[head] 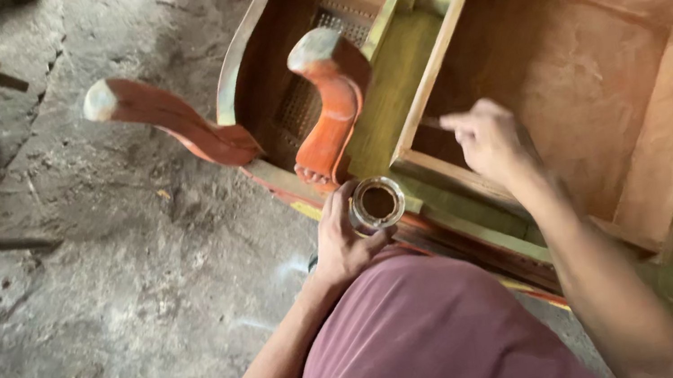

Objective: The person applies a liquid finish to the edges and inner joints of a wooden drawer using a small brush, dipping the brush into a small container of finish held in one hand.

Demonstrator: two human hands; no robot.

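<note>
Head view, looking down past a maroon-clad knee [421, 339] to a concrete floor [97, 284].

Left hand [343, 238] is closed round a small glass jar [376, 204], fingers wrapped on its near-left side. The jar is open-topped with dark brown liquid inside. It is held at the near edge of an upturned wooden furniture frame [393, 88], just beside the base of a carved orange-red leg [332, 108]. A second curved leg [161, 118] sticks out to the left over the floor.

Right hand [488, 141] is pinched shut on a thin brush or stick [432, 122]; only the tip shows, so I cannot tell which it is. The tip rests at the near-left inside corner of an open wooden box section [598, 63], bare pale wood inside.

Risks, judged from this:
- The jar has no lid and is gripped by one hand only, partly over the frame edge. A tilt of the wrist would likely spill the dark liquid on the finished orange leg, the knee or the floor.
- The tool tip works tight in a corner, so excess liquid could pool there and dry unevenly.
- The right forearm crosses the box wall and could smear wet wood if it drops.
- Dusty floor close by, so grit may reach the jar.
</note>
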